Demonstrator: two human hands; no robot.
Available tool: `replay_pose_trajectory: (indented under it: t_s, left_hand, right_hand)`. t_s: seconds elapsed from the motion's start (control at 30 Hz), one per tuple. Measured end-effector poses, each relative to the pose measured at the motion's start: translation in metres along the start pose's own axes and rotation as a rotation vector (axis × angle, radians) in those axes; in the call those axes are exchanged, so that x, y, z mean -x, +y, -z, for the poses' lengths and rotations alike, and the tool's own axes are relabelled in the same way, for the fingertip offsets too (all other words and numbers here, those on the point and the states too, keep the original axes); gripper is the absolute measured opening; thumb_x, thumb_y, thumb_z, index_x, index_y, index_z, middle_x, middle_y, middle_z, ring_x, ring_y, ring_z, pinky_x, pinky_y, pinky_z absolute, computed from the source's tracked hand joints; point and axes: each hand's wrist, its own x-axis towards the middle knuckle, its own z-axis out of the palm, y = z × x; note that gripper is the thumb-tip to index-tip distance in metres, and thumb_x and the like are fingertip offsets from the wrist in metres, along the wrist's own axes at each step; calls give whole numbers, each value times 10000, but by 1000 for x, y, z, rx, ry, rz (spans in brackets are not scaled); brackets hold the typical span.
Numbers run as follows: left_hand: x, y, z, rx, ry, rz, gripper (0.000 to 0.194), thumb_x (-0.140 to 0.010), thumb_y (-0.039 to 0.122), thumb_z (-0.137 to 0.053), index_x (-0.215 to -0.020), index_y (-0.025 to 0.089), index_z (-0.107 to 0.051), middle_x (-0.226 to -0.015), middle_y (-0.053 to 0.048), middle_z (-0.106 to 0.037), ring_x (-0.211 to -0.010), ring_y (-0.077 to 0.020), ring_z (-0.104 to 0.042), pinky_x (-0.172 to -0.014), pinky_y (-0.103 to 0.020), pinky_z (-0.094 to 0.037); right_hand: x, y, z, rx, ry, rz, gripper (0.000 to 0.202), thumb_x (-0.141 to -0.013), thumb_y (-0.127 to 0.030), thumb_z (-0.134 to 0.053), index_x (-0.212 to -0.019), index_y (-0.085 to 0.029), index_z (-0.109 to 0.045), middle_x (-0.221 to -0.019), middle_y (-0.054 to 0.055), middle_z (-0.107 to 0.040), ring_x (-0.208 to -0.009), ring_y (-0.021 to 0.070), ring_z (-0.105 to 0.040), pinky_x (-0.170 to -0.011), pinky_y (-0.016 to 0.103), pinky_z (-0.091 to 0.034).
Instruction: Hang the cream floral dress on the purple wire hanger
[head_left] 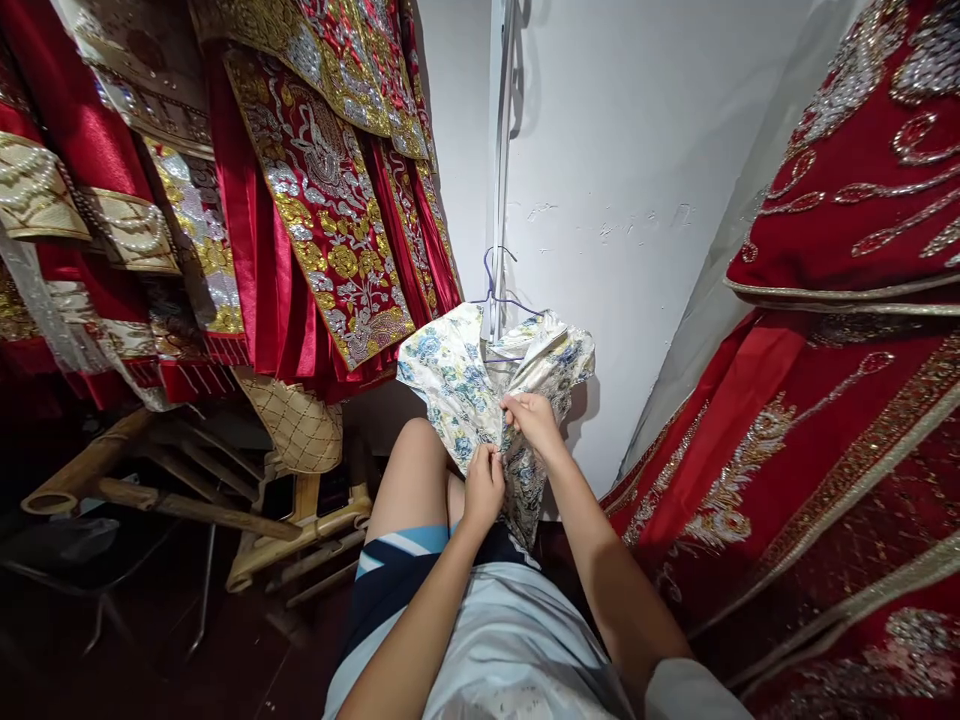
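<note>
At left, red satin robes (322, 180) are thickly covered with gold and silver embroidery, near a rounded bamboo frame (199, 510). In the middle, a thin flower-printed shirt (450, 365) is draped on a slim purple hanger (491, 296); its front is pinched low by the left hand (484, 485), higher by the right hand (532, 422). At right, a red gown (847, 235) is crusted with silvery trim.

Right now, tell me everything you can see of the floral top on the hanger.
The short-sleeved floral top is off-white with blue flowers and yellowish touches, in thin-looking, slightly shiny fabric. Its neckline opens in a V. Creased, it hangs from a purple hanger before the white wall. The left hand and, higher up, the right hand pinch its front; its lower part is partly hidden.
</note>
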Motion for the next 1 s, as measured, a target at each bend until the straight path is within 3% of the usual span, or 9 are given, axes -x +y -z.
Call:
replay_pose_trajectory:
  t_s: [0.33,0.57,0.83,1.0]
  left_hand:
    - [1,-3,-9,-49,-97,-26,122,-961,206,-390,-906,216,-498,-885,-63,-583,-875,-232,-569,-804,-351,-444]
    - [5,-1,-7,-61,-178,-38,145,-959,208,-381,-840,227,-460,-807,-39,-539,-795,-222,-545,-743,-328,-420]
    - [4,-8,6,-21,-243,-50,140,-914,202,-433,-791,211,-500,-716,-12,-554,-666,-189,-525,-647,-291,-400]
    - [-33,17,28,30,-265,-108,254,-959,329,-455,-764,202,-556,-661,-4,-579,-615,-167,-543,-600,-268,-405]
  right_hand:
    - [-61,-54,-5,-55,76,173,252,-801,-327,-688,-624,-154,-639,-500,-19,-573,-393,68,-357,-413,210,-265]
    - [-93,-77,-10,-106,131,176,253,-824,-264,-663,-607,-141,-624,-463,-31,-545,-361,50,-349,-378,188,-243]
    - [-93,-93,-6,-163,90,198,232,-874,-217,-630,-663,-122,-640,-479,-42,-524,-380,36,-362,-382,164,-265]
    - [-82,-86,0,-165,31,231,207,-870,-263,-652,-713,-127,-659,-484,-38,-544,-385,46,-380,-386,167,-270]
